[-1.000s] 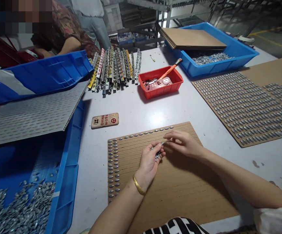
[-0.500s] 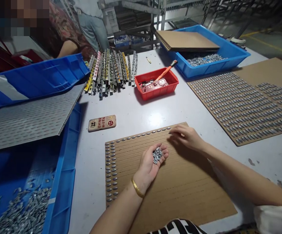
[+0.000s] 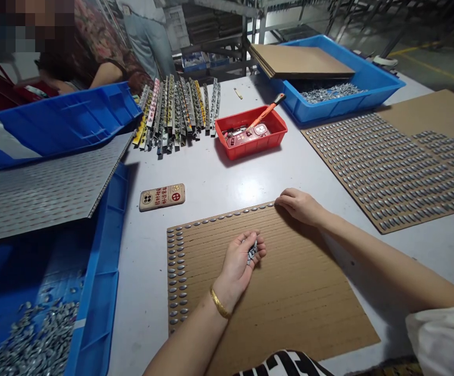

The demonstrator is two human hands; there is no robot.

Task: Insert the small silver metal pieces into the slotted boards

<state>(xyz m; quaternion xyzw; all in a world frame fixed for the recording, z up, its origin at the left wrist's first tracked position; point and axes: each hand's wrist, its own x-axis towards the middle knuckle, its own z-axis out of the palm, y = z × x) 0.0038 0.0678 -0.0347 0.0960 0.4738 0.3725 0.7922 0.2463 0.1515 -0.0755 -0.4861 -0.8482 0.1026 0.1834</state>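
My left hand (image 3: 239, 263) is cupped around a small heap of silver oval metal pieces (image 3: 252, 253), its thumb folded partly over them. It hangs above a ribbed cardboard sheet (image 3: 274, 303). At the sheet's far edge my right hand (image 3: 297, 204) has its fingers pinched together, touching the end of a row of metal pieces (image 3: 234, 214). Whatever lies between those fingertips is hidden. More such pieces stand in two columns (image 3: 176, 277) down the sheet's left side.
Left, a blue bin (image 3: 107, 292) holds loose metal pieces under a filled board (image 3: 50, 188). Beyond are a phone (image 3: 162, 197), metal strips (image 3: 177, 112), a red tray (image 3: 252, 149) and another blue bin (image 3: 328, 110). A second filled sheet (image 3: 399, 172) lies right. A co-worker's arm (image 3: 109, 73) shows behind.
My right hand has moved slightly up to the sheet's far edge, its fingers drawing together. My left thumb has folded over the metal pieces, and that hand's fingers have curled in.
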